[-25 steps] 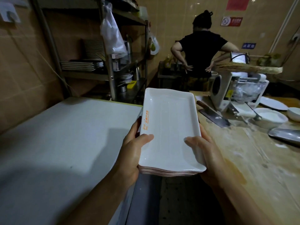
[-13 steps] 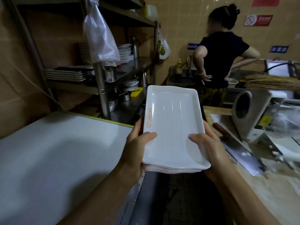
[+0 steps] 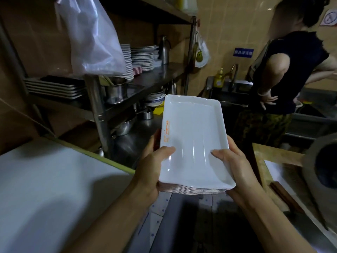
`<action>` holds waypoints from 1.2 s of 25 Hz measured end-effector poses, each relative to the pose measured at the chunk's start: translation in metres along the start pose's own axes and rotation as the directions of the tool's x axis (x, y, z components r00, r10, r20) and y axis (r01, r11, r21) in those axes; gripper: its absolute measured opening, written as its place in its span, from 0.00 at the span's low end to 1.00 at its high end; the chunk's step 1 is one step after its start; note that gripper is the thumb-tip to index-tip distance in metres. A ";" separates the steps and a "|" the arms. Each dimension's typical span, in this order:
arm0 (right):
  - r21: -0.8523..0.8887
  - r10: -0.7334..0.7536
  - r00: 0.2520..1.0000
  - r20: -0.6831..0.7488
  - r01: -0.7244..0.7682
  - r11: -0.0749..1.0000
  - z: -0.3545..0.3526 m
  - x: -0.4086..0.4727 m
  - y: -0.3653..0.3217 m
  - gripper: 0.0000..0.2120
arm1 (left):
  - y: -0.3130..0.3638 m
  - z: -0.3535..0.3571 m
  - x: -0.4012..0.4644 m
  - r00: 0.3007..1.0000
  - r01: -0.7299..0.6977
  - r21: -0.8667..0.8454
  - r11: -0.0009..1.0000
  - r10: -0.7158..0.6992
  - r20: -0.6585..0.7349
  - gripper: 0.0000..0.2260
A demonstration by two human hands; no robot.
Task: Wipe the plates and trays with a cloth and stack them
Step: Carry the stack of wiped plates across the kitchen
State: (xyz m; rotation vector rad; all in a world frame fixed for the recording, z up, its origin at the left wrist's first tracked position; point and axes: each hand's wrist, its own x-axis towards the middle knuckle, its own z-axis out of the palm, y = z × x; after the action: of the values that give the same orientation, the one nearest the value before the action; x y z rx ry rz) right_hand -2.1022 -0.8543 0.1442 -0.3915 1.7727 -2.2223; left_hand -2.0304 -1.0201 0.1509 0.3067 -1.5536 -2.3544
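With our left hand (image 3: 152,170) and right hand (image 3: 235,172) each gripping a side of the stack of white rectangular melamine trays (image 3: 193,143), thumbs on top, we should carry it level toward the steel shelf rack (image 3: 145,83).

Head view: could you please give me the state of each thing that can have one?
Trays: stacked, held off the counter.
Left hand: grips the stack's left edge, thumb on top.
Right hand: grips the right edge, thumb on top.
Shelf plates: stacked.
Bag: hanging from the rack.
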 end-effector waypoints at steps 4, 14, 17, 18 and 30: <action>-0.001 0.002 1.000 0.029 -0.002 1.000 -0.002 0.090 -0.001 0.25 | 0.004 0.003 0.086 1.000 -0.001 -0.018 1.000 0.001 -0.002 0.19; 0.020 0.043 0.982 0.184 -0.047 0.999 -0.011 0.301 0.000 0.28 | 0.009 0.019 0.273 0.988 -0.043 0.032 0.999 0.048 -0.145 0.20; 0.030 0.043 0.965 0.258 -0.052 0.998 -0.018 0.373 0.000 0.31 | 0.006 0.031 0.330 0.975 -0.087 0.053 0.995 0.096 -0.202 0.20; 0.028 0.046 0.961 0.273 -0.055 0.998 -0.021 0.394 0.000 0.32 | 0.005 0.035 0.348 0.971 -0.093 0.063 0.994 0.104 -0.216 0.21; 0.017 0.087 0.884 0.459 -0.106 0.994 -0.034 0.615 0.004 0.25 | 0.001 0.055 0.535 0.912 -0.186 0.037 0.982 0.186 -0.365 0.25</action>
State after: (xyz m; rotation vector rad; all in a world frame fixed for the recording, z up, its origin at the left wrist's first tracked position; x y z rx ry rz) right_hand -2.6845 -1.0544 0.1590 -0.7328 1.4553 -1.8928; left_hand -2.5473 -1.1680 0.1671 0.5399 -1.3403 -2.0099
